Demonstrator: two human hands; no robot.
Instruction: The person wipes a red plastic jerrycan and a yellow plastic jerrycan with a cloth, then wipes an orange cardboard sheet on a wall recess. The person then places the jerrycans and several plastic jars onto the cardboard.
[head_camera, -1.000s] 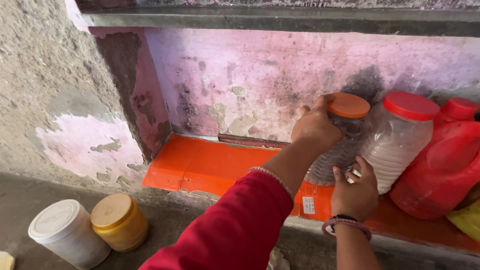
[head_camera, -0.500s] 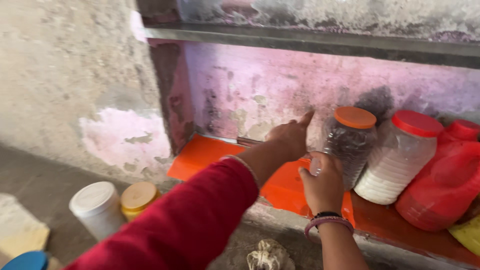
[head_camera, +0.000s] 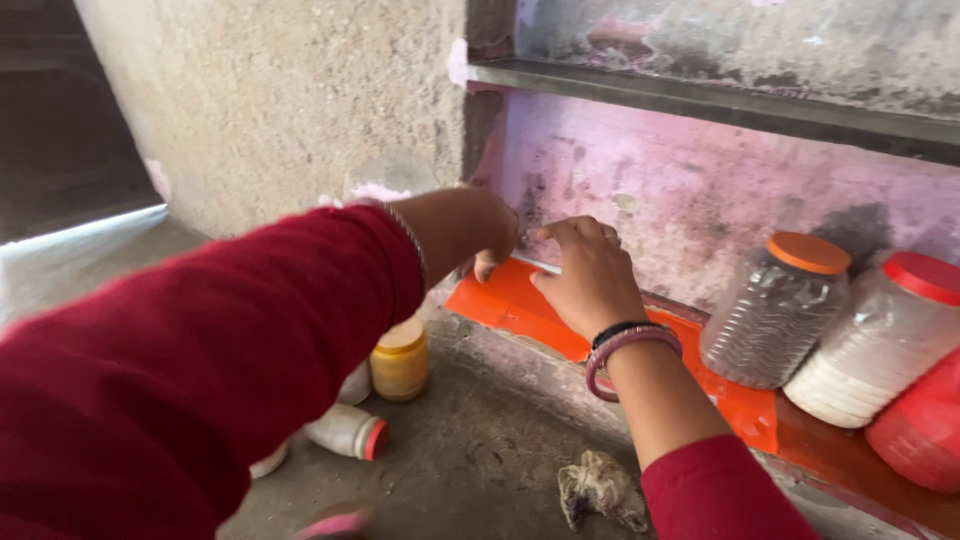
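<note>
An orange sheet (head_camera: 520, 305) lines a shelf recessed into a pink, stained wall. My left hand (head_camera: 488, 238), on a red-sleeved arm with a thin bangle, reaches across to the sheet's far-left corner. Its fingers are curled there, and whether they grip the sheet is hidden. Just to its right, my right hand (head_camera: 590, 275) lies palm down on the sheet. Its fingers are spread along the sheet's back edge against the wall, and bangles circle the wrist.
On the sheet to the right stand a clear jar with an orange lid (head_camera: 775, 310), a jar of white contents with a red lid (head_camera: 885, 345) and a red container (head_camera: 925, 430). On the ledge below are a yellow jar (head_camera: 400, 362), a fallen white bottle (head_camera: 345, 430) and a crumpled cloth (head_camera: 600, 488).
Both hands have left the orange-lidded jar and moved left along the shelf to the sheet's left end. The view has swung left and down.
</note>
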